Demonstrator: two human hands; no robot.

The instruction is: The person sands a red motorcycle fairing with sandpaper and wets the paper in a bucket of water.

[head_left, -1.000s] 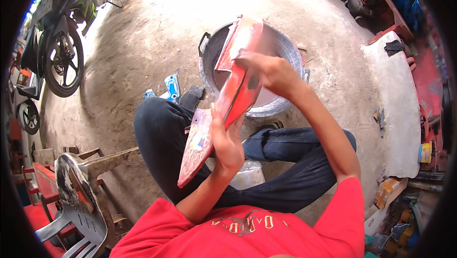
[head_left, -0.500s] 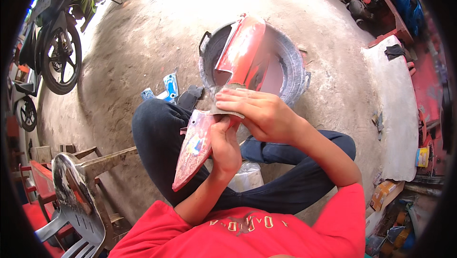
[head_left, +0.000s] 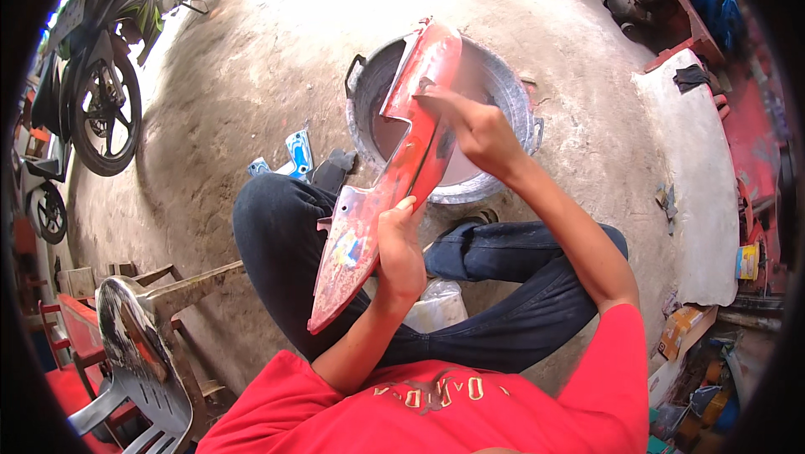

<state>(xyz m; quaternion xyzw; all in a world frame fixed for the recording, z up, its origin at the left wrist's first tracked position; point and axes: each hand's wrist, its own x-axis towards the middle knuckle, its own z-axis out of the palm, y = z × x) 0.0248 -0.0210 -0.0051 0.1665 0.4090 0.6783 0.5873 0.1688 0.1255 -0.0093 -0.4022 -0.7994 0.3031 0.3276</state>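
A long red motorcycle body panel (head_left: 411, 152), worn and scuffed, slants from my lap up over a grey basin (head_left: 518, 102). My left hand (head_left: 399, 249) is closed around its near part, thumb on the upper face beside a faded blue and yellow patch. Farther up, my right hand (head_left: 478, 127) reaches across the panel's far half with its fingers pressed to the surface, somewhat blurred. A small edge of greyish-brown sandpaper (head_left: 425, 84) shows at those fingertips; the rest is hidden beneath them. Cloudy liquid lies in the basin under the panel.
Blue-and-white panel pieces (head_left: 298, 152) and a dark piece (head_left: 335, 169) lie on the concrete floor left of the basin. A motorcycle (head_left: 105, 93) stands at the far left, a worn plastic chair (head_left: 151, 370) at the near left. A pale slab (head_left: 688, 202) runs along the right.
My right hand has slid up the panel, away from my left hand, taking the sandpaper from the middle to the far half. The left hand keeps its hold.
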